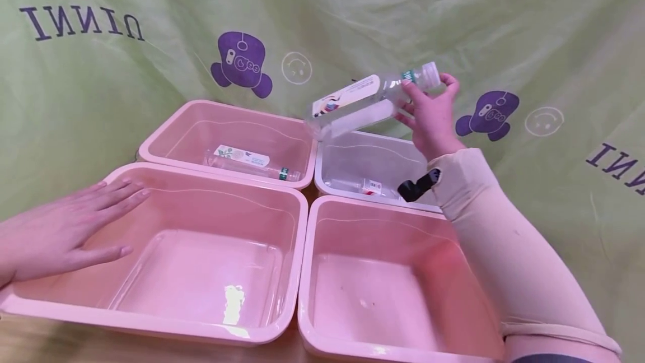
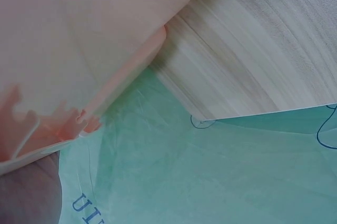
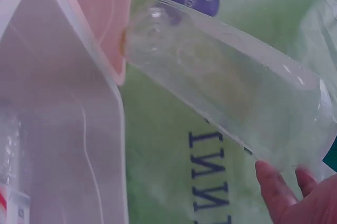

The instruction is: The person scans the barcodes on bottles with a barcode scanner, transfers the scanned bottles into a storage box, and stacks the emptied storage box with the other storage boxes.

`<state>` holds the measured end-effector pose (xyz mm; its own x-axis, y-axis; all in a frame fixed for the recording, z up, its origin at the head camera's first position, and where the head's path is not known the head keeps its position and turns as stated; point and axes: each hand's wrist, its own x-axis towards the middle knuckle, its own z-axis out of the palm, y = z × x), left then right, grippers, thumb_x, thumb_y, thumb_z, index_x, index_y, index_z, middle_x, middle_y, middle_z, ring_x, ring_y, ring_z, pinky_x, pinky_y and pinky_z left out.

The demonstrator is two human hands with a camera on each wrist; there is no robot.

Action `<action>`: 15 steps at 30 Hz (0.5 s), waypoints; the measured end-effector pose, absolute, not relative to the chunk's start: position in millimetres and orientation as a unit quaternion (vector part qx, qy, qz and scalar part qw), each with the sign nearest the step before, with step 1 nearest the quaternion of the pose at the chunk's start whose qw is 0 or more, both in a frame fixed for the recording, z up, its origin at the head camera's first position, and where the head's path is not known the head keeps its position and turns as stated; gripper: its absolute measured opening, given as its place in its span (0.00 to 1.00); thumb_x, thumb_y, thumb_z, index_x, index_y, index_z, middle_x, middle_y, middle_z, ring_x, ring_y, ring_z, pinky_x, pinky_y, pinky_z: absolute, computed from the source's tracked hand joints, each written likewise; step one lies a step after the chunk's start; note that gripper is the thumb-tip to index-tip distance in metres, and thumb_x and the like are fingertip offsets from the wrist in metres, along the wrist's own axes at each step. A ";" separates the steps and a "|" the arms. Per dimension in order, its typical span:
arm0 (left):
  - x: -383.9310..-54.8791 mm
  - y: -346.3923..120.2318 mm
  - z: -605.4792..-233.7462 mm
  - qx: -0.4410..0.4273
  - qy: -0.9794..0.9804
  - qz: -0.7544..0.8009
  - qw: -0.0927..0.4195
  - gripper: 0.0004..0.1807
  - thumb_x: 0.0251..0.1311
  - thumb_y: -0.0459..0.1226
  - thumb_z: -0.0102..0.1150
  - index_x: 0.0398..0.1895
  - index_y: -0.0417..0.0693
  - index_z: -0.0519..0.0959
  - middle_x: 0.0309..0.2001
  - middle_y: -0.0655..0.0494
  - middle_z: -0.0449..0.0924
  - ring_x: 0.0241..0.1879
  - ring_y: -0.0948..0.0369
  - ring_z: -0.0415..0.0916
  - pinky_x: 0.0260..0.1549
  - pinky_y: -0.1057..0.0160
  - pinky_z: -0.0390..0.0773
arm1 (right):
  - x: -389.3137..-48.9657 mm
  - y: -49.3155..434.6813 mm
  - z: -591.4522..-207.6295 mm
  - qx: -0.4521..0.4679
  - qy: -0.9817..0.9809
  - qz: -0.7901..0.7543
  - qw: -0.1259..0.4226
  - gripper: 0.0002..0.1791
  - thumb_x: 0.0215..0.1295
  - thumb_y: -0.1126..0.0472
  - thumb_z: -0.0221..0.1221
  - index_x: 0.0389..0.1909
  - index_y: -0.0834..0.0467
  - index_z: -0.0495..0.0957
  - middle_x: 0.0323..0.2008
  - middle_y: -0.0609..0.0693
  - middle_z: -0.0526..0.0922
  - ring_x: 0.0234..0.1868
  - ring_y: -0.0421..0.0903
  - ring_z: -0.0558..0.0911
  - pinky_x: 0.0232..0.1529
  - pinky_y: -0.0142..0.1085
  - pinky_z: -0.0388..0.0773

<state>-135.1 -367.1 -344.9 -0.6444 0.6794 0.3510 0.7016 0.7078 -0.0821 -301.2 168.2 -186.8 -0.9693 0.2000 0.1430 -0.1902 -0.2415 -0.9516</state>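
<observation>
A clear plastic bottle (image 1: 353,102) with a white cap and a white label tilts in the air above the back bins. My right hand (image 1: 432,108) grips it near the neck, cap end up and base toward the left. In the right wrist view the bottle (image 3: 231,82) crosses the frame, with fingertips (image 3: 274,184) at its lower side. At the left, my left hand (image 1: 70,228) lies with straight fingers over the side of the large front pink bin (image 1: 201,326); whether the palm touches the rim is hard to tell.
The back left pink bin (image 1: 171,153) holds a clear bottle (image 1: 247,164) lying flat. In the back right whitish bin (image 1: 347,139) lies another bottle (image 1: 370,186) with a red-and-white label. A front right pink bin (image 1: 307,284) stands close by. Behind hangs a green printed cloth (image 1: 353,21).
</observation>
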 end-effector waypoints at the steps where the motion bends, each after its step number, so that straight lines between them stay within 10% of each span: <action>1: -135.0 -367.0 -345.2 -0.381 -0.906 -0.031 0.181 0.56 0.59 0.57 0.70 0.85 0.60 0.48 0.83 0.64 0.39 0.79 0.70 0.30 0.73 0.74 0.33 | -302.7 162.4 -188.9 0.000 -0.604 0.787 0.124 0.37 0.70 0.63 0.66 0.66 0.40 0.53 0.58 0.54 0.75 0.39 0.50 0.83 0.33 0.35 0.85; 15: -130.6 -369.8 -347.7 -0.363 -0.915 -0.035 0.173 0.55 0.56 0.55 0.73 0.83 0.51 0.55 0.82 0.64 0.43 0.80 0.68 0.32 0.74 0.73 0.35 | -314.7 82.2 -226.1 0.023 -0.695 0.719 0.026 0.27 0.73 0.64 0.63 0.57 0.48 0.54 0.54 0.57 0.75 0.37 0.49 0.82 0.48 0.43 0.86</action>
<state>-130.6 -369.8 -347.7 -0.6775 0.6513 0.3419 0.6758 0.7346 -0.0604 -314.7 82.2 -226.1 -0.9976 0.0056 0.0684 -0.0686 -0.0336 -0.9971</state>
